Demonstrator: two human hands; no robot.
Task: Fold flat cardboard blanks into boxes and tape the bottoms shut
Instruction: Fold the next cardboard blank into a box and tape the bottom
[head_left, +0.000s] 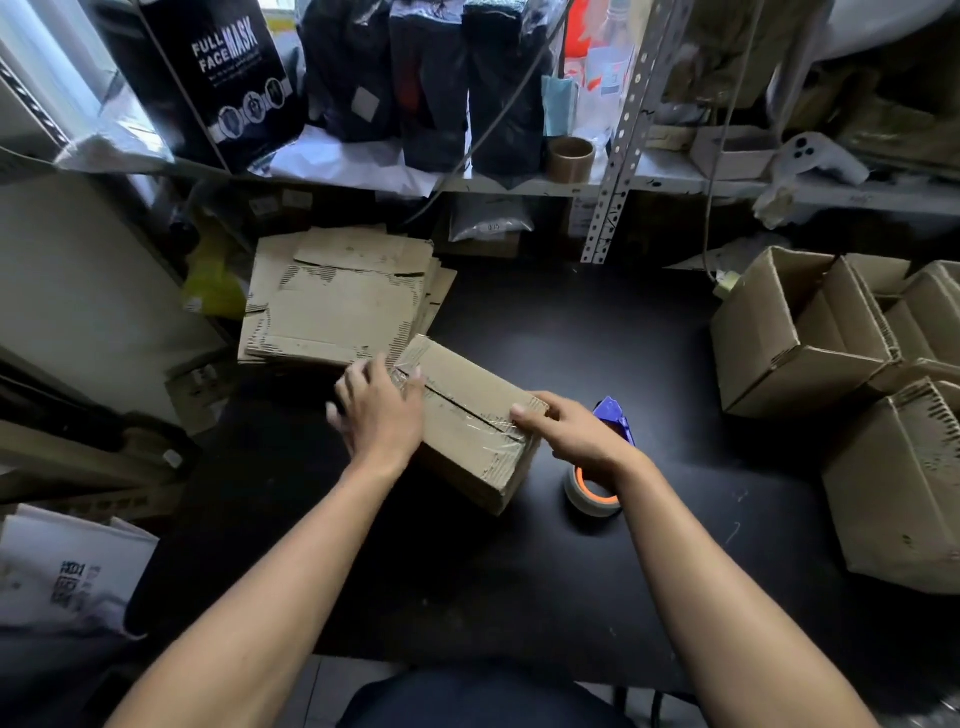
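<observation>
A folded cardboard box lies bottom-up on the black table, with clear tape along its middle seam. My left hand presses flat on the box's left end, over the tape. My right hand rests on the box's right end, thumb on the taped seam and fingers down the far side. A tape dispenser with a blue handle and an orange-cored roll sits just right of the box, partly hidden by my right wrist. A stack of flat cardboard blanks lies behind the box at the left.
Several assembled open boxes crowd the table's right side, one more nearer. A metal shelf with black bags, a "Full Face Mask" carton and a brown tape roll runs along the back. A white bag sits at lower left.
</observation>
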